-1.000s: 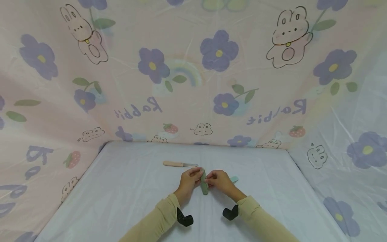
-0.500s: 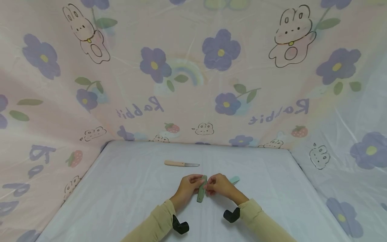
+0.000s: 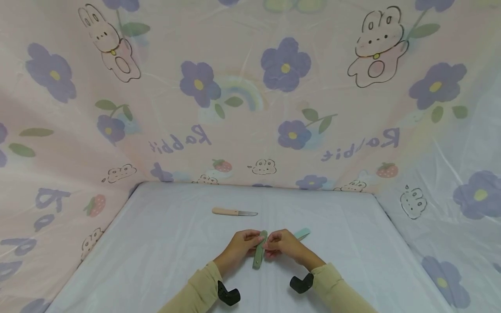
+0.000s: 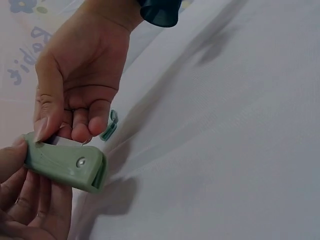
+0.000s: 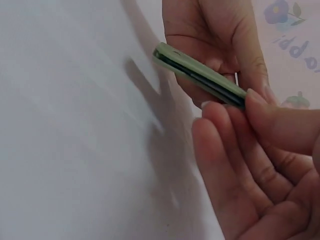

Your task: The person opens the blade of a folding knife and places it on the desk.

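Both hands meet at the middle of the white sheet (image 3: pixel 164 243) and hold one pale green folding tool (image 3: pixel 259 251) between them. My left hand (image 3: pixel 250 239) pinches its upper end with thumb and fingers; the tool's lower end points toward me. My right hand (image 3: pixel 272 243) pinches the same end from the right. In the left wrist view the green handle (image 4: pixel 67 162) shows a rivet and a metal edge under the right hand's fingertips (image 4: pixel 82 131). The right wrist view shows the handle (image 5: pixel 200 75) edge-on with a dark slot along it.
A small knife (image 3: pixel 233 212) with a wooden handle lies flat farther back, blade pointing right. A mint green piece (image 3: pixel 302 233) lies just behind my right hand. Pink flower-and-rabbit printed sheeting (image 3: pixel 250 108) walls in the back and both sides.
Both hands have drawn slightly toward me with the green tool. Its lower end has swung from right to left.
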The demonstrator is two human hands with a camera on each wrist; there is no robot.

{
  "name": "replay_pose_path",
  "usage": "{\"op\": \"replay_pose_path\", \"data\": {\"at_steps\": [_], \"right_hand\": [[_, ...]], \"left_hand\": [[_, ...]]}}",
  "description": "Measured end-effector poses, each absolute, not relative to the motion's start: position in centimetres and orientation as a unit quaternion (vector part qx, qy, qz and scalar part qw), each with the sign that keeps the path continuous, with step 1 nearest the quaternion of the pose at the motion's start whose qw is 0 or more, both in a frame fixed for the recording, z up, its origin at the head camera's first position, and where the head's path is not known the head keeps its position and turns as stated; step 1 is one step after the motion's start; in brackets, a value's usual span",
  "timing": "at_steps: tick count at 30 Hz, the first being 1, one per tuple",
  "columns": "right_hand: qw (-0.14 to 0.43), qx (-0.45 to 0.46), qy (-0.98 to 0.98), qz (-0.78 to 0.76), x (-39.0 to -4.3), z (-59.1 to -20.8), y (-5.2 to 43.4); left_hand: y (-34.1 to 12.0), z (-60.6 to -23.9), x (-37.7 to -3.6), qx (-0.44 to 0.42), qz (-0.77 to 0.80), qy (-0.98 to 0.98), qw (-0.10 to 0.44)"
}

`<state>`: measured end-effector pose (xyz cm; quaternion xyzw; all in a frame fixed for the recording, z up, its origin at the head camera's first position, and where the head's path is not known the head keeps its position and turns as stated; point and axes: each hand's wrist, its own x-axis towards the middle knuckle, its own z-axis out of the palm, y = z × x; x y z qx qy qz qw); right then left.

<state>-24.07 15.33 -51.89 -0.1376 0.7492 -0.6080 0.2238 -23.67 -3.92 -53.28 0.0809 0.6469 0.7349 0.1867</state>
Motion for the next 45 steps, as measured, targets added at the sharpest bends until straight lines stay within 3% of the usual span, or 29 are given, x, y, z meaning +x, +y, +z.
{"op": "replay_pose_path", "data": {"at_steps": [28, 45], "right_hand": [[0.23, -0.122, 0.691, -0.675, -22.8, -51.8, 15.0], [0.212, -0.098, 0.673, -0.702, -22.7, -51.9, 15.3]], "left_hand": [[-5.8, -53.0, -22.8, 0.078, 0.743, 0.639, 0.183], [-7.6, -53.6, -23.3, 0.03, 0.775, 0.607, 0.173]]}}
